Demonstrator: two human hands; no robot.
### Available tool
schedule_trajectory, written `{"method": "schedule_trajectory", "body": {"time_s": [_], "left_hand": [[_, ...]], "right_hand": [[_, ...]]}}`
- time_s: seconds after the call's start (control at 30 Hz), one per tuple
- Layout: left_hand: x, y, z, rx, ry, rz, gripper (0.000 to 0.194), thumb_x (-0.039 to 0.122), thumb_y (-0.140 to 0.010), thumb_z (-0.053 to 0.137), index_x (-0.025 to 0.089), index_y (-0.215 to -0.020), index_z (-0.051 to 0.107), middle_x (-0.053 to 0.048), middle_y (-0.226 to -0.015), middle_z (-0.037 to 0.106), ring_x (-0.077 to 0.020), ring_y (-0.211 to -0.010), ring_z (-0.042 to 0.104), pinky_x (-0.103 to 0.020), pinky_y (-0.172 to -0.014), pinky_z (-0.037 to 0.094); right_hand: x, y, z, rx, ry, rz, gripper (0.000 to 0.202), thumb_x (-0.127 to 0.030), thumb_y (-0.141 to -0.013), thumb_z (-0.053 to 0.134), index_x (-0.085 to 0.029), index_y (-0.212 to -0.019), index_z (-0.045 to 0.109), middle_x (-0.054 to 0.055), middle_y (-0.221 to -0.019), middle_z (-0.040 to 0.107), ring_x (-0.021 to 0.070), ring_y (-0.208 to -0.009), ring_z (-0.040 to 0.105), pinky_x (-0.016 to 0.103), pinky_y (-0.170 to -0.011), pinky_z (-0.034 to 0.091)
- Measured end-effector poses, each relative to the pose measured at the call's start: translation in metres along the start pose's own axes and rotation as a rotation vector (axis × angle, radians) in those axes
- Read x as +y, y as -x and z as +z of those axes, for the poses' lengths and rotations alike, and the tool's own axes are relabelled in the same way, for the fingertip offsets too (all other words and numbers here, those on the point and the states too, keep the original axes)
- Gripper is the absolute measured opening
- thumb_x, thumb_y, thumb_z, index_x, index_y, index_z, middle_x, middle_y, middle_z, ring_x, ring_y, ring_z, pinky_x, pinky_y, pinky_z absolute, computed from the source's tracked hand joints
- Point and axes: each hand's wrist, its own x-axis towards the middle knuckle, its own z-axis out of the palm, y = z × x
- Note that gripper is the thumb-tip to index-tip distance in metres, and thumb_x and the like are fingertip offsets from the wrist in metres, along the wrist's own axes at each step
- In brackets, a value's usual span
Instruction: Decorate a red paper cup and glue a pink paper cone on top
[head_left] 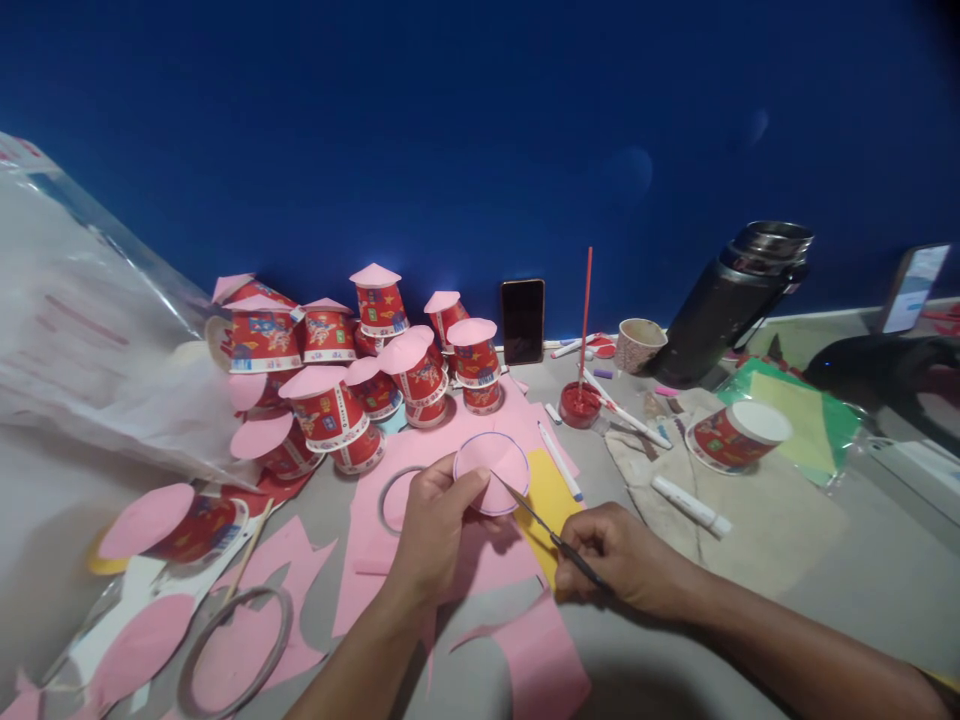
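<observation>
Between the thumb and fingers of my left hand [448,505] is a pink paper circle [504,458] with a dark blue outline along its rim. My right hand [613,562] grips a pair of scissors [564,547] by the dark handles. The blades reach the circle's lower right part, near its middle. Beneath lie pink paper sheets [375,590] and a yellow strip [551,490]. A pink offcut [544,660] rests close to my wrists. A roll of tape [388,503] sits left of my left hand.
Several red paper cups [326,415] with pink cone tops stand at the back left. A phone [523,320] leans on the blue wall. Right of it are a red paint jar [580,405], a black flask [724,310], a lone cup [731,437] and a glue tube [690,506].
</observation>
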Motion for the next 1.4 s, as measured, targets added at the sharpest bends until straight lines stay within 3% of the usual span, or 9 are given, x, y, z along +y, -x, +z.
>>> {"method": "schedule_trajectory", "body": {"time_s": [0.43, 0.73, 0.97, 1.13, 1.4], "left_hand": [[0.005, 0.000, 0.005, -0.021, 0.140, -0.114, 0.023, 0.034, -0.067, 0.081, 0.014, -0.070, 0.069, 0.000, -0.052, 0.063, -0.0128, -0.041, 0.054, -0.024, -0.039, 0.048], [0.007, -0.001, 0.006, -0.010, 0.178, -0.152, 0.022, 0.031, -0.061, 0.082, 0.014, -0.068, 0.069, 0.001, -0.050, 0.062, -0.0111, -0.040, 0.052, -0.022, -0.037, 0.046], [0.005, -0.001, 0.004, -0.023, 0.207, -0.167, 0.021, 0.030, -0.062, 0.083, 0.015, -0.066, 0.068, 0.002, -0.048, 0.062, -0.0106, -0.040, 0.052, -0.021, -0.037, 0.046], [0.008, -0.001, 0.006, -0.039, 0.238, -0.173, 0.021, 0.027, -0.060, 0.081, 0.015, -0.060, 0.065, 0.002, -0.044, 0.060, -0.0101, -0.036, 0.050, -0.021, -0.037, 0.046], [0.008, -0.001, 0.005, -0.078, 0.281, -0.199, 0.024, 0.027, -0.061, 0.081, 0.016, -0.053, 0.061, 0.001, -0.041, 0.058, -0.0105, -0.035, 0.049, -0.021, -0.037, 0.044]], "right_hand": [[0.011, -0.002, 0.001, -0.012, -0.008, -0.031, 0.048, -0.051, -0.069, 0.086, -0.019, -0.060, 0.051, -0.007, -0.053, 0.047, 0.0074, -0.049, 0.039, 0.020, -0.045, 0.026], [0.005, -0.002, -0.002, 0.002, 0.098, -0.030, 0.049, -0.048, -0.069, 0.085, -0.020, -0.058, 0.047, -0.008, -0.053, 0.040, 0.0079, -0.053, 0.031, 0.022, -0.047, 0.020], [0.006, -0.001, -0.002, 0.006, 0.116, -0.035, 0.052, -0.055, -0.069, 0.085, -0.020, -0.059, 0.047, -0.008, -0.055, 0.037, 0.0085, -0.054, 0.030, 0.024, -0.048, 0.020], [0.006, -0.002, -0.003, 0.065, 0.233, -0.136, 0.055, -0.048, -0.070, 0.085, -0.021, -0.055, 0.040, -0.009, -0.054, 0.034, 0.0082, -0.055, 0.026, 0.024, -0.049, 0.017], [0.002, -0.002, -0.003, 0.070, 0.263, -0.136, 0.053, -0.046, -0.069, 0.084, -0.021, -0.056, 0.040, -0.009, -0.054, 0.034, 0.0087, -0.054, 0.028, 0.024, -0.048, 0.019]]}}
